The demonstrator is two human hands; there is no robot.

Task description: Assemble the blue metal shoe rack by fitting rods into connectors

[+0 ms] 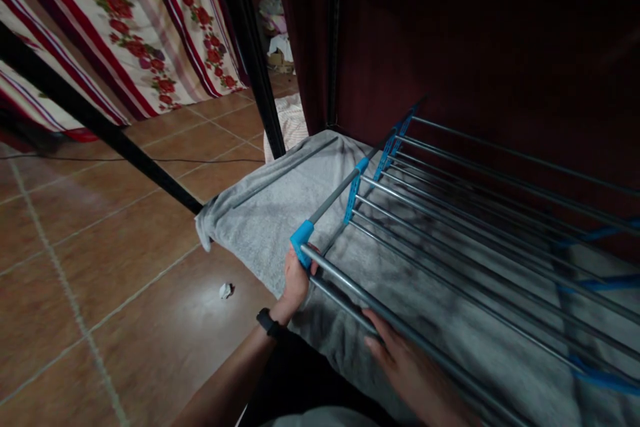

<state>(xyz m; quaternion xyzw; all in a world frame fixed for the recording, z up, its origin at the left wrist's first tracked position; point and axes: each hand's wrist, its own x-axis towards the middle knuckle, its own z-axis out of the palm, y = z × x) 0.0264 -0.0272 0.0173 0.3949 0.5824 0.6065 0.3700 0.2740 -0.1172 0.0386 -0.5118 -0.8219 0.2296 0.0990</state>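
Note:
A metal drying rack (440, 213) with grey bars and blue plastic joints rests over a grey blanket. At its near left corner, my left hand (299, 275) is wrapped round the frame just under the blue corner joint (302, 240); a dark watch band is on that wrist. Further right, my right hand (393, 350) has its fingers curled round a lower tube, beneath the thick front bar. Part of both grips is hidden by the tubes.
The grey blanket (280, 197) covers a low platform with black metal posts (253, 53) at its corner. Brown floor tiles (150, 267) lie to the left, with a crumpled white scrap (227, 291). A floral striped curtain (125, 20) hangs behind, and a dark red panel (475, 47) stands at the back.

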